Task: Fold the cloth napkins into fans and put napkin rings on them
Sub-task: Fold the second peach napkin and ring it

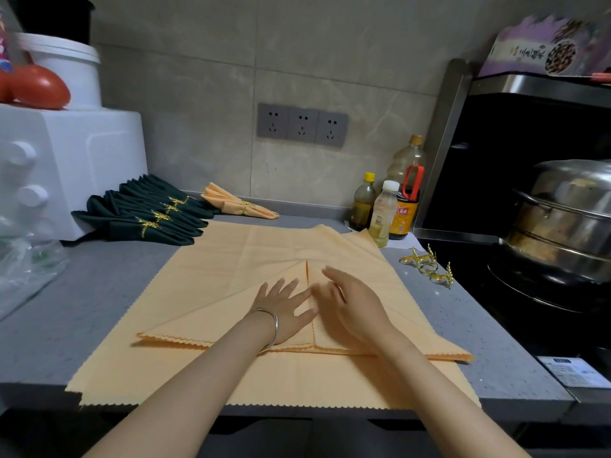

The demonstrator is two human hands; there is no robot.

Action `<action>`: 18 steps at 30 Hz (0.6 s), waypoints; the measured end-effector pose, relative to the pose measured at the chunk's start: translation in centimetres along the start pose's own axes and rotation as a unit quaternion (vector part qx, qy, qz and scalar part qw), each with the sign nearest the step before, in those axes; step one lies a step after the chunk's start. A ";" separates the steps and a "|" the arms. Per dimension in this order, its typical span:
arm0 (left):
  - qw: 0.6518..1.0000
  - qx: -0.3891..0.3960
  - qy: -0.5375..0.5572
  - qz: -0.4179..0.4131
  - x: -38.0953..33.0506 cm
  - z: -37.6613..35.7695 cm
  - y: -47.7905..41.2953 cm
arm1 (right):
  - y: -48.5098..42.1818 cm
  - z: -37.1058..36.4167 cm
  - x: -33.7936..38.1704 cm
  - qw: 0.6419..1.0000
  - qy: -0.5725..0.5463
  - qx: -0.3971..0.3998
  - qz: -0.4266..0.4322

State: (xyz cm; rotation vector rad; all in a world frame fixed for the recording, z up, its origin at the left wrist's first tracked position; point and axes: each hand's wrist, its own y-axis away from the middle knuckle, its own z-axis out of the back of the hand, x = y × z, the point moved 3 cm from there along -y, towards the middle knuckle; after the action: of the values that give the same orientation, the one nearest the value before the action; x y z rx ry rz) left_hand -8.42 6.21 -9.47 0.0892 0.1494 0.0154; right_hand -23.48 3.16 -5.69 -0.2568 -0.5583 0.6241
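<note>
A peach cloth napkin [211,305] lies on top of a spread stack of peach napkins [185,378] on the grey counter, with two corners folded in to a centre seam so it forms a triangle. My left hand [284,307] lies flat with straight fingers on the left flap beside the seam. My right hand [350,305] rests flat on the right flap, its fingers touching the seam. Loose gold napkin rings [428,266] lie to the right. At the back left lie several folded dark green napkins [145,214] with gold rings and one folded peach napkin [238,204] with a ring.
Oil and sauce bottles [396,203] stand behind the napkins at the right. A steel steamer pot [562,219] sits on the black hob. A white appliance [66,166] stands at the left, with a clear plastic bag [29,269] in front of it. The counter edge [297,411] runs near me.
</note>
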 end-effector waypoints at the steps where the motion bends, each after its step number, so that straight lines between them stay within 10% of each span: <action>1: 1.000 0.001 0.000 0.000 0.0 0.0 0.0 | -1.4 -0.9 -0.2 0.999 0.018 0.029 -0.004; 18: 1.000 0.011 0.007 0.001 0.0 0.1 0.0 | 1.6 -1.4 -4.7 0.974 0.126 0.174 -0.066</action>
State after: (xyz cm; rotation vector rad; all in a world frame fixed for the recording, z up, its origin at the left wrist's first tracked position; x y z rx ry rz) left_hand -8.38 6.21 -9.35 0.1111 0.1645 0.0161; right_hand -26.58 1.45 -9.44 0.0331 -0.2122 0.5402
